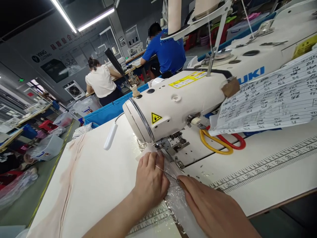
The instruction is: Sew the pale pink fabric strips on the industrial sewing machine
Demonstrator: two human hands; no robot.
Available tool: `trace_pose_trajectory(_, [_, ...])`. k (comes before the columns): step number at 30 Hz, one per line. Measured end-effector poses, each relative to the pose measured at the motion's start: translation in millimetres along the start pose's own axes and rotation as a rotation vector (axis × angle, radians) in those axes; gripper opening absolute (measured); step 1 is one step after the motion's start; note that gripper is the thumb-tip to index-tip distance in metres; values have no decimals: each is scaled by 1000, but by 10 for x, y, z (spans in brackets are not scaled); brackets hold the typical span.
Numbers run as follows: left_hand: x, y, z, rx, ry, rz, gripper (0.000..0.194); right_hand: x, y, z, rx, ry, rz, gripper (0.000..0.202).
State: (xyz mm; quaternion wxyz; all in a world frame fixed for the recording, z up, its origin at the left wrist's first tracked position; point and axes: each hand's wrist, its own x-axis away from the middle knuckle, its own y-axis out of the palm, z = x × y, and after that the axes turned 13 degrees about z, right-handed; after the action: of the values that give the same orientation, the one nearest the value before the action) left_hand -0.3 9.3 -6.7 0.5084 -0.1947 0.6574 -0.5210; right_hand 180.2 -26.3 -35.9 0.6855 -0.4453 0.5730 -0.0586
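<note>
My left hand (151, 178) is closed beside the presser foot area of a white sewing machine (178, 99), its fingers pressed on a pale, sheer fabric (177, 195). Between the fingers of my right hand (208, 203) is a thin, pointed metal tool (166, 172), whose far end reaches to my left hand. Whether it is an awl or one arm of tweezers, I cannot tell. The fabric runs from under the machine head down between both hands toward the near table edge. My left fingers partly hide the stitching spot.
Scissors with yellow and red handles (216, 143) lie right of the needle, partly under handwritten sheets (267, 96). A printed ruler (262, 167) crosses the table. Pinkish fabric (65, 188) lies at left, near a white lamp stick (110, 136). Two people sit working beyond a blue cloth trough (109, 110).
</note>
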Motion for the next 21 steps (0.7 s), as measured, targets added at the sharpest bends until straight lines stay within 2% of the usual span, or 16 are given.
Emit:
trace_pose_trajectory(2, [-19,25,-42,-3,8,11,51,-34,12,-10,-24,8,26,29])
trace_pose_trajectory(5, [-39,45,-132,-12,42,17,50,-40,-10,-36,-83,50,-7,26])
trace_pose_trajectory(9, [-36,6,-190,-33,94,58,47,7,-92,-72,-143,98,-6,25])
trace_pose_trajectory(11, [-16,-26,-147,-14,105,71,44,22,-134,-82,-158,101,0,25])
trace_pose_trajectory(16, [41,-60,43,43,116,12,43,18,-184,-76,-140,102,-11,26])
trace_pose_trajectory(21, [44,-27,40,-18,100,2,47,85,-234,20,-139,115,11,27])
